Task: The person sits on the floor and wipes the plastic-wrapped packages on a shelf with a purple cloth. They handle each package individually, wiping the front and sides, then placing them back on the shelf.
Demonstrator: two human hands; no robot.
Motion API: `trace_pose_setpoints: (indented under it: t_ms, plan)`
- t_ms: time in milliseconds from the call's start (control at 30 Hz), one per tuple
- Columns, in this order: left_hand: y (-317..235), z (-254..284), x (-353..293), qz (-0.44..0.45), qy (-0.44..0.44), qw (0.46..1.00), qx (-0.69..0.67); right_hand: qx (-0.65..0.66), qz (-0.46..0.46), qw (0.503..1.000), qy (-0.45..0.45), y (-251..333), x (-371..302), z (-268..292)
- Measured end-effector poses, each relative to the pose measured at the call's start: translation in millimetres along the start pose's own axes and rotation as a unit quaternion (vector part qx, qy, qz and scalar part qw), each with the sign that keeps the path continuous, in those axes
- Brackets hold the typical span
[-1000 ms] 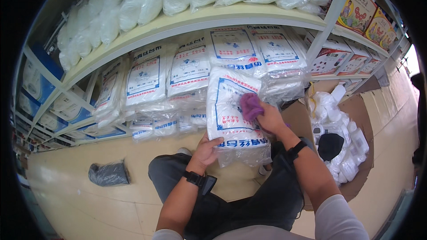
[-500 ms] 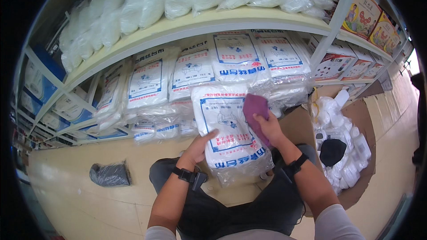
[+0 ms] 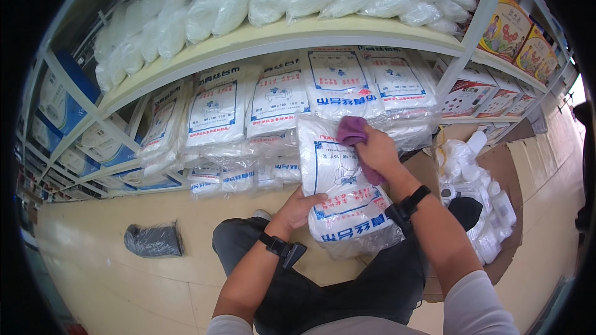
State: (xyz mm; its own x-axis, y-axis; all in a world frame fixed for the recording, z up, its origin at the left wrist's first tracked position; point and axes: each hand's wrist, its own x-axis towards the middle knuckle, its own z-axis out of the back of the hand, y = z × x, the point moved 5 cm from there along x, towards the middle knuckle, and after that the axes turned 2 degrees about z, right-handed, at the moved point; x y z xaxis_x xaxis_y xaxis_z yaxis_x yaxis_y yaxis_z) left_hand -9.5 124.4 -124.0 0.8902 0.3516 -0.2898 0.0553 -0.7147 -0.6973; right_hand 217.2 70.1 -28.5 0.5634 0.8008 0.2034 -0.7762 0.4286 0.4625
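A flat white plastic package [image 3: 338, 177] with blue and red printing is held over my lap, tilted. My left hand [image 3: 298, 208] grips its left edge, thumb on top and the other fingers mostly hidden beneath. In my right hand [image 3: 377, 151] is a bunched purple cloth [image 3: 352, 129], pressed against the package's upper right part. One end of the cloth hangs below that hand. Similar white packages [image 3: 277, 96] lie in stacks on the lower shelf just beyond.
Clear bags of white items [image 3: 270, 3] fill the upper shelf [image 3: 279, 37]. At right, an open cardboard box [image 3: 510, 236] holds white plastic-wrapped things and a black object [image 3: 465, 212]. A dark wrapped bundle [image 3: 154, 240] lies on the floor at left. Printed boxes [image 3: 470, 90] stand on the right shelves.
The package has shifted right and slightly down with my left hand. My right hand has bunched the cloth, which was spread flatter before, and moved up the package.
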Motion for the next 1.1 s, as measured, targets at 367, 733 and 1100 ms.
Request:
trace_pose_setpoints:
  t_ms: [367,733,1100]
  plan:
    - [-53.7,24.1,33.7,-0.168,-0.079,0.981,-0.05,0.299,-0.052,0.944,-0.128,-52.6,-22.6,24.2]
    - [-44.0,-16.8,88.4,-0.075,-0.126,0.987,-0.06,0.399,-0.133,0.856,-0.3,-78.7,-62.4,34.1]
    - [-78.5,102.0,16.2,-0.142,-0.195,0.96,-0.142,0.549,-0.218,0.787,-0.181,-77.4,-50.2,-22.4]
